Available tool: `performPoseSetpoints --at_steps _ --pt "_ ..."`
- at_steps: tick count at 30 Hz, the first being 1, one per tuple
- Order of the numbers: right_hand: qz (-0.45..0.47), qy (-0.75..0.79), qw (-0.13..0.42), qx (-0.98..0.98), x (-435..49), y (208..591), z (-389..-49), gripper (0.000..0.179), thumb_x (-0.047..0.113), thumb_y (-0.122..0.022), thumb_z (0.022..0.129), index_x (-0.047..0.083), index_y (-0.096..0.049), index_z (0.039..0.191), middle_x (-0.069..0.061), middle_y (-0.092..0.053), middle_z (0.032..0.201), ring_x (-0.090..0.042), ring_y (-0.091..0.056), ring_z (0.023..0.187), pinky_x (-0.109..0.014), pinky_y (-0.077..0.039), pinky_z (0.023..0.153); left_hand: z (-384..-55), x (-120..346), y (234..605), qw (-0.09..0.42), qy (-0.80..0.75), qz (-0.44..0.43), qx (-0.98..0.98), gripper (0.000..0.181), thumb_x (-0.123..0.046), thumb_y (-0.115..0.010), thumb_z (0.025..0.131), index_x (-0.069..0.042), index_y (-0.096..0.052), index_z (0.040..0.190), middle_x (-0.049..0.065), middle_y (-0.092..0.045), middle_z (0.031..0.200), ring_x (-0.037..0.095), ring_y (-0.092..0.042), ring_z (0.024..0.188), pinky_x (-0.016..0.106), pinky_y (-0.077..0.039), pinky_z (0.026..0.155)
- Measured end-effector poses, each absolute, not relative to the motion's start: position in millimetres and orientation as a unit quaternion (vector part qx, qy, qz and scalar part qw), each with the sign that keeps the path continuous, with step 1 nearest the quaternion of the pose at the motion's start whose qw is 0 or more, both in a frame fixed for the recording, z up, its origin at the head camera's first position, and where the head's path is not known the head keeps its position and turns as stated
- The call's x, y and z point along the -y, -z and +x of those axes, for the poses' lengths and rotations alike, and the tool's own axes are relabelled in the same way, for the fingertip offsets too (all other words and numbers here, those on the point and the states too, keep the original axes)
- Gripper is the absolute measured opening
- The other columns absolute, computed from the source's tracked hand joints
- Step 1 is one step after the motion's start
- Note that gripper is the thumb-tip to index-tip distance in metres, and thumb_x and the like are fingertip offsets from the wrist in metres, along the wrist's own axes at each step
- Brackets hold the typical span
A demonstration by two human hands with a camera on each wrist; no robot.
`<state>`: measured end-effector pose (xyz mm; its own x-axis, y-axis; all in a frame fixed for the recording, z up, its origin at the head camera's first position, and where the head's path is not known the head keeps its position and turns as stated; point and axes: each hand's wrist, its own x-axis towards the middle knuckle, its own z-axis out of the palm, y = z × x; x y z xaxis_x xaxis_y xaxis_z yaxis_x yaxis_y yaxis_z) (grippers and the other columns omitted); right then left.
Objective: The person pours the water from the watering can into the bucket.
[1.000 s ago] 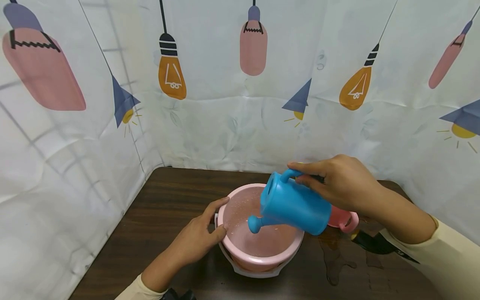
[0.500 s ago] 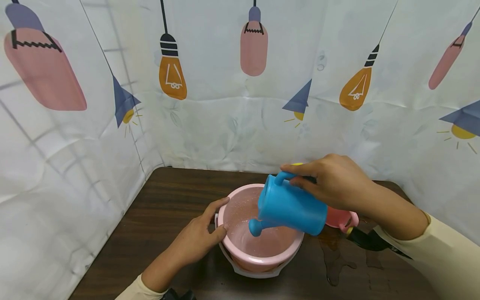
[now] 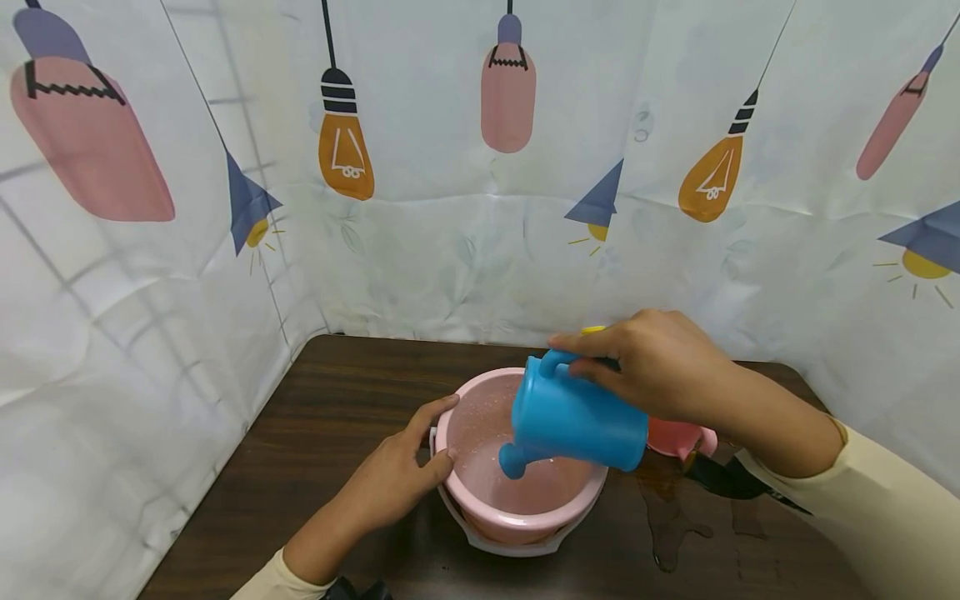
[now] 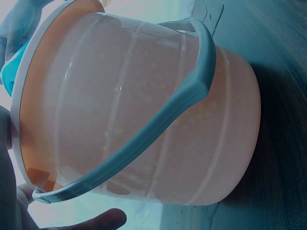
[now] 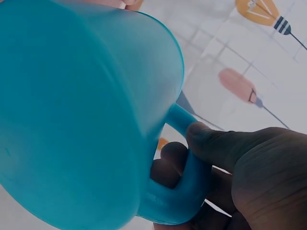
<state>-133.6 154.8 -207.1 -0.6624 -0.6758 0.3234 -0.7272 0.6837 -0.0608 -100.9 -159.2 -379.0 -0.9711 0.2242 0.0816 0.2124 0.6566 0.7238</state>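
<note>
A pink bucket (image 3: 517, 521) stands upright on the table, its inner wall speckled with drops. At the left of its rim, my left hand (image 3: 401, 471) holds on with thumb and fingers; the left wrist view shows the bucket's side and its lowered grey handle (image 4: 192, 91). Over the opening, a blue watering can (image 3: 581, 425) is tipped with its spout (image 3: 513, 460) pointing down and left into the bucket. My right hand (image 3: 660, 362) grips the can's handle, with fingers through the loop (image 5: 175, 206) in the right wrist view. I cannot make out a stream from the spout.
Behind the can, partly hidden, sits a pinkish-red mug (image 3: 675, 437). A yellow thing (image 3: 594, 329) shows just above my right hand. Spilled water (image 3: 667, 529) lies on the dark wooden table (image 3: 360, 383), right of the bucket. Printed curtain (image 3: 427, 250) hangs behind and at left.
My right hand has moved left with the watering can, and the can's top has sunk a little. The left hand and the bucket have stayed where they were.
</note>
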Motion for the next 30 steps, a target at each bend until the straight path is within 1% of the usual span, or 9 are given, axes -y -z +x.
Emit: performPoseSetpoints --at_steps 1,7,11,14,17,21,26,28,30 --pt "0.39 -0.091 0.14 0.905 -154.1 207.3 -133.6 0.043 0.027 -0.082 0.088 0.031 -0.073 0.129 0.014 -0.063 0.067 -0.005 -0.044 0.052 -0.03 -0.036 0.047 -101.0 159.2 379.0 0.008 -0.396 0.12 -0.91 0.065 -0.04 -0.065 0.095 -0.047 -0.036 0.153 0.001 -0.066 0.124 0.019 -0.063 0.109 0.05 -0.048 0.09" --pt "0.403 -0.083 0.131 0.902 -150.2 207.0 -132.6 0.043 0.029 -0.082 0.088 0.03 -0.073 0.13 0.015 -0.061 0.066 -0.003 -0.044 0.053 -0.03 -0.036 0.048 -101.2 159.2 378.7 0.01 -0.393 0.116 -0.912 0.065 -0.041 -0.065 0.095 -0.047 -0.036 0.153 0.003 -0.065 0.128 0.019 -0.062 0.11 0.051 -0.047 0.091" --pt "0.402 -0.074 0.122 0.904 -148.0 206.5 -132.0 0.043 0.03 -0.081 0.089 0.031 -0.072 0.131 0.017 -0.052 0.059 -0.004 -0.043 0.052 -0.03 -0.035 0.047 -100.8 159.1 378.3 0.013 -0.392 0.114 -0.913 0.065 -0.041 -0.065 0.095 -0.047 -0.036 0.153 0.004 -0.065 0.129 0.02 -0.062 0.111 0.052 -0.047 0.092" --pt "0.405 -0.071 0.122 0.903 -146.6 206.4 -131.8 0.042 0.029 -0.081 0.089 0.03 -0.073 0.13 0.016 -0.055 0.061 -0.003 -0.045 0.052 -0.03 -0.037 0.047 -100.6 159.1 378.0 0.015 -0.395 0.115 -0.911 0.065 -0.041 -0.065 0.095 -0.046 -0.036 0.153 0.005 -0.064 0.13 0.02 -0.062 0.112 0.052 -0.047 0.092" --pt "0.409 -0.071 0.122 0.902 -145.7 206.1 -131.6 0.042 0.028 -0.081 0.088 0.029 -0.074 0.13 0.015 -0.053 0.059 -0.003 -0.046 0.053 -0.029 -0.037 0.047 -100.6 159.0 377.6 0.016 -0.396 0.117 -0.911 0.065 -0.041 -0.065 0.095 -0.046 -0.036 0.153 0.005 -0.064 0.131 0.02 -0.062 0.112 0.052 -0.047 0.092" --pt "0.412 -0.071 0.121 0.9 -145.4 205.7 -131.5 0.042 0.028 -0.081 0.089 0.029 -0.073 0.13 0.017 -0.044 0.054 -0.003 -0.045 0.052 -0.029 -0.036 0.046 -100.7 158.9 377.4 0.016 -0.397 0.116 -0.91 0.065 -0.041 -0.065 0.095 -0.046 -0.036 0.153 0.005 -0.064 0.13 0.019 -0.062 0.112 0.052 -0.047 0.092" --pt "0.414 -0.082 0.12 0.899 -148.2 205.5 -131.0 0.043 0.028 -0.082 0.089 0.029 -0.073 0.13 0.016 -0.054 0.059 -0.002 -0.046 0.054 -0.03 -0.036 0.048 -101.0 158.6 377.3 0.014 -0.396 0.117 -0.91 0.065 -0.041 -0.065 0.095 -0.046 -0.036 0.153 0.004 -0.064 0.13 0.019 -0.062 0.111 0.051 -0.047 0.092" --pt "0.412 -0.091 0.122 0.898 -151.0 205.2 -130.4 0.043 0.027 -0.082 0.088 0.029 -0.073 0.13 0.013 -0.066 0.069 -0.002 -0.048 0.055 -0.03 -0.037 0.048 -101.0 158.7 377.5 0.012 -0.397 0.119 -0.91 0.065 -0.04 -0.065 0.095 -0.046 -0.036 0.153 0.004 -0.064 0.13 0.019 -0.062 0.111 0.051 -0.047 0.093" --pt "0.408 -0.099 0.125 0.899 -154.3 204.7 -130.2 0.044 0.027 -0.083 0.087 0.03 -0.073 0.129 0.012 -0.067 0.071 -0.003 -0.048 0.056 -0.03 -0.036 0.048 -101.3 158.9 377.7 0.009 -0.396 0.12 -0.91 0.065 -0.04 -0.065 0.095 -0.046 -0.036 0.153 0.004 -0.065 0.129 0.019 -0.062 0.11 0.051 -0.047 0.092"
